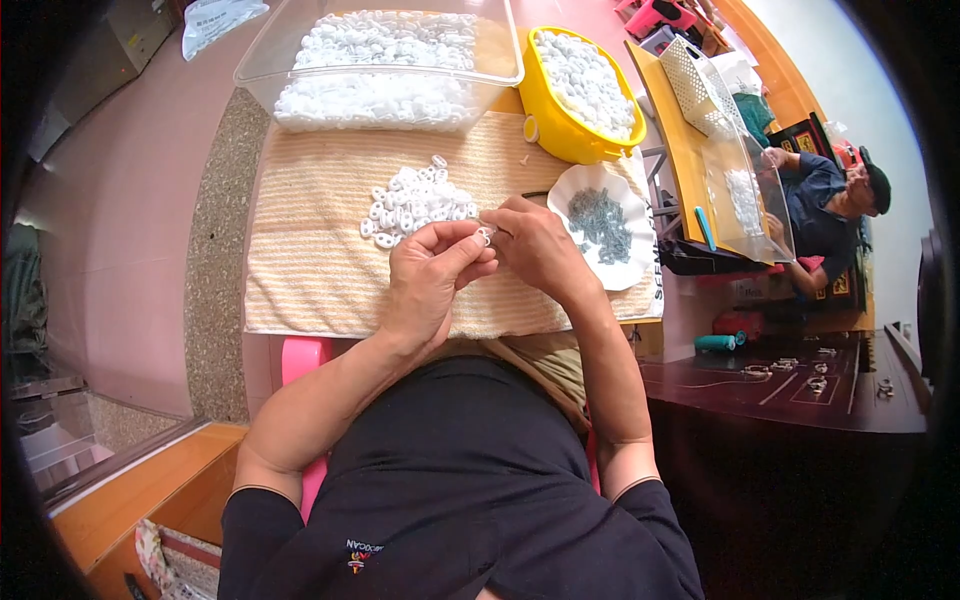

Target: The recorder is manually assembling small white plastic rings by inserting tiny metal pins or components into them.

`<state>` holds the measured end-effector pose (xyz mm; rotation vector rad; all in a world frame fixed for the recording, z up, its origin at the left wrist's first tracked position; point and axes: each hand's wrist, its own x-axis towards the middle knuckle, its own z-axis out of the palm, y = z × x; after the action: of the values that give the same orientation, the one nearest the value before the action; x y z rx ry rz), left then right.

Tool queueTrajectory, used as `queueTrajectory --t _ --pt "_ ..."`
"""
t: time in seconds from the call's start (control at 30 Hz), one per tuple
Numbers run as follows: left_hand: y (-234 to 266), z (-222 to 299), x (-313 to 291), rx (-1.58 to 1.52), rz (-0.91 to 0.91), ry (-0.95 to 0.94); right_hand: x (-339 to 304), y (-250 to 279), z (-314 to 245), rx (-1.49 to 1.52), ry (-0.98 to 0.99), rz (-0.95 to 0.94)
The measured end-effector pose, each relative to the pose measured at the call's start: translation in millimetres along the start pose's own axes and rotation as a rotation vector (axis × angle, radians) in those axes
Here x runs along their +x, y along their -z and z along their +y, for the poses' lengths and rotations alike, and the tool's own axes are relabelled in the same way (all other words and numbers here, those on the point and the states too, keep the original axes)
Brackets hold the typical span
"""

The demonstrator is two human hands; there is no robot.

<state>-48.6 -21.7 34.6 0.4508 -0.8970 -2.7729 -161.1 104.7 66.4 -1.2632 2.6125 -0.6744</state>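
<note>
My left hand (pixel 432 278) pinches a small white plastic piece (pixel 485 236) with holes between thumb and forefinger. Close against it, my right hand (pixel 543 248) has its fingers drawn together at the piece's right side; whatever they hold is too small to make out. Just beyond my left hand, a loose pile of white oval pieces with holes (pixel 410 205) lies on a striped towel (pixel 310 270). Right of my right hand sits a white fluted plate (pixel 632 272) with a heap of small grey, see-through bits (pixel 597 222) on it.
At the far side stand a clear plastic bin (pixel 500 90) of white pieces and a yellow tub (pixel 535 85) full of white parts. Another person (pixel 830 200) works at a side table (pixel 668 100) on the right. A dark red tabletop (pixel 720 385) lies nearer.
</note>
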Motion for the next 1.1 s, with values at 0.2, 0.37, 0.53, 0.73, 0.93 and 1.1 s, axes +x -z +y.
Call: queueTrajectory --t 0.2,0.37,0.53,0.73,0.93,1.1 --pt "2 0 1 -0.001 -0.002 0.008 -3 -2 2 -0.007 0.022 0.096" --pt "5 -1 3 0.002 -0.007 0.011 -11 -9 17 0.259 -0.008 0.153" --pt "5 -2 4 0.023 -0.011 0.023 -17 -17 27 0.581 -0.081 0.115" --pt "7 -2 6 0.056 -0.009 0.041 -24 -20 22 0.904 -0.191 0.046" --pt "7 -1 8 0.092 -0.016 0.064 -26 -26 25 1.031 -0.205 0.047" --pt "8 -1 9 0.111 -0.027 0.08 -27 -23 26 1.104 -0.222 0.027"
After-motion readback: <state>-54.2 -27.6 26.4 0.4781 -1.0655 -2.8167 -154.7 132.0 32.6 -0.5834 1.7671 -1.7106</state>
